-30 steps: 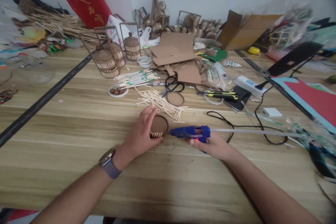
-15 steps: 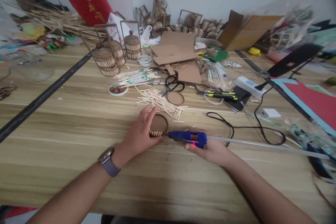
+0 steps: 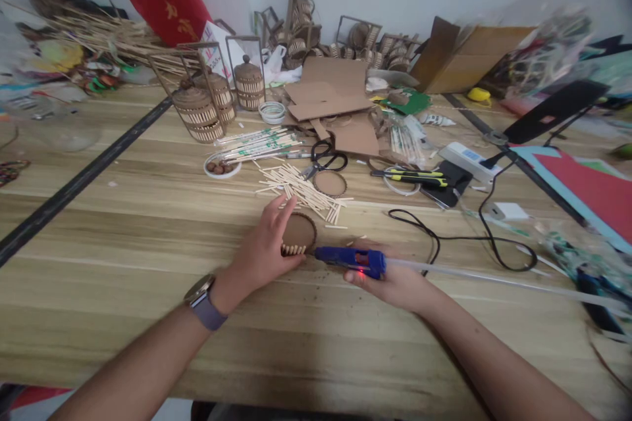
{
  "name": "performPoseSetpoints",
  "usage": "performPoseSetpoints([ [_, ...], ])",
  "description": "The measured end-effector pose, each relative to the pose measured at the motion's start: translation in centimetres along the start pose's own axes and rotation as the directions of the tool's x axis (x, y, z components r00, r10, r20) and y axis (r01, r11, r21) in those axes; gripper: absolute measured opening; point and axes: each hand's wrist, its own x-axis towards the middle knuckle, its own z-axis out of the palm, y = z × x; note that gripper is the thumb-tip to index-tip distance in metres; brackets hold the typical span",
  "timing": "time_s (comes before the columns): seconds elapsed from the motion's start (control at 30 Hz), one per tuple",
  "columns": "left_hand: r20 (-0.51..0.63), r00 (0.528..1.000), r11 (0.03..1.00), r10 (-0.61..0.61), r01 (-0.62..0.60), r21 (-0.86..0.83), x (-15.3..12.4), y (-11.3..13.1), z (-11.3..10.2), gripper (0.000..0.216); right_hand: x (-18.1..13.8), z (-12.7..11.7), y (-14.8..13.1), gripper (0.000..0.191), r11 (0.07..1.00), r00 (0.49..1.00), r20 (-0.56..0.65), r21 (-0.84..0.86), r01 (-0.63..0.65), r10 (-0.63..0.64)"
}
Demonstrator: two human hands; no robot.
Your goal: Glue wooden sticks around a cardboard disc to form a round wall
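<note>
My left hand [image 3: 264, 250] rests on a round brown cardboard disc [image 3: 299, 232] lying on the wooden table [image 3: 148, 223], fingers curled round its left edge. Short wooden sticks stand along the disc's near rim. My right hand [image 3: 392, 281] grips a blue hot glue gun [image 3: 351, 259], whose nozzle touches the disc's near right edge. A long clear glue stick [image 3: 494, 276] juts from the gun's back toward the right. A pile of loose wooden sticks [image 3: 299, 187] lies just beyond the disc.
Scissors [image 3: 323, 159], a second cardboard disc [image 3: 330, 183], a yellow-black knife [image 3: 412, 177], a black cable [image 3: 469, 237] and a power strip [image 3: 467, 159] lie behind. Stick baskets [image 3: 197, 115], cardboard sheets [image 3: 330, 99] and a small bowl [image 3: 222, 169] stand farther back.
The glue gun and my right hand have slid a little to the left, toward the disc. My left hand has stayed on the disc.
</note>
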Motion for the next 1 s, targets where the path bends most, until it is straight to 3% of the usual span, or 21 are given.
performPoseSetpoints([
  [0.27, -0.001, 1.0, 1.0, 0.004, -0.004, 0.001, 0.04, 0.02, -0.02, 0.111, 0.12, 0.1, -0.41, 0.039, 0.997, 0.996, -0.047, -0.026, 0.077, -0.078],
  [1.0, 0.011, 1.0, 0.999, 0.003, -0.004, 0.035, 0.02, -0.08, -0.03, 0.11, 0.04, 0.33, 0.15, 0.039, 0.998, 0.998, -0.035, -0.051, 0.045, -0.047],
])
